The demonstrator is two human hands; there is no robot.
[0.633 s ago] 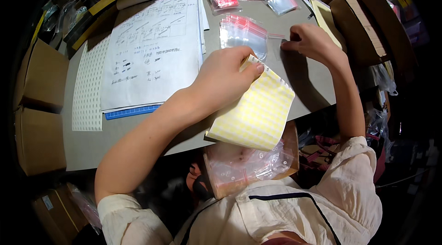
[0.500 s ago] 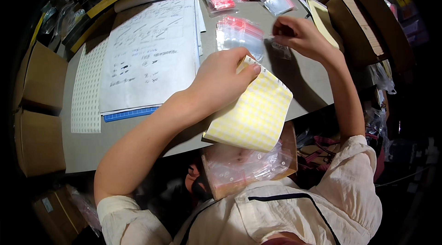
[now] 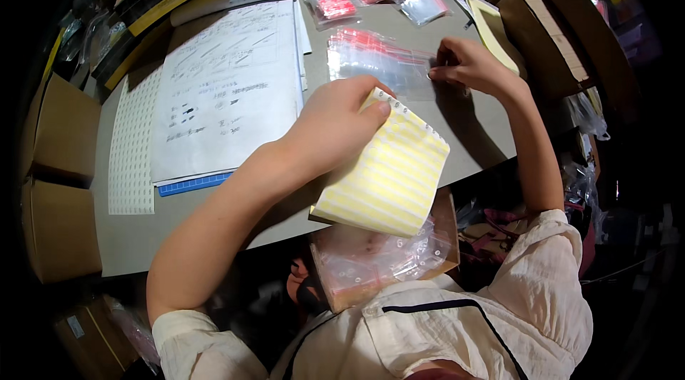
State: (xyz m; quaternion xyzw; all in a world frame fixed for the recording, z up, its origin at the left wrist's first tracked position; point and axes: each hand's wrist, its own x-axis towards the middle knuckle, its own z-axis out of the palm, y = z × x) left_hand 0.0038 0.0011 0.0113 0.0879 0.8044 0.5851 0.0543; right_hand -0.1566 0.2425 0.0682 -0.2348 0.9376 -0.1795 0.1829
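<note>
My left hand grips a yellow-and-white label sheet by its upper corner, thumb on top. Small round labels run along the sheet's top edge, and the rest shows pale rows. My right hand has its fingers pinched together at the right edge of fanned clear zip bags with red closures. A tiny white spot shows at its fingertips; whether that is a label or a nail is unclear. Below the sheet, a cardboard box at my lap holds clear bags bearing small round labels.
Handwritten papers lie at the left over a blue-edged board, beside a white label sheet. Packs of zip bags lie at the back. A yellow pad and open cartons stand right; cardboard boxes line the left.
My right hand has come slightly lower, against the fanned bags' right edge. The bags spread further to the right. The left hand and label sheet have shifted slightly left.
</note>
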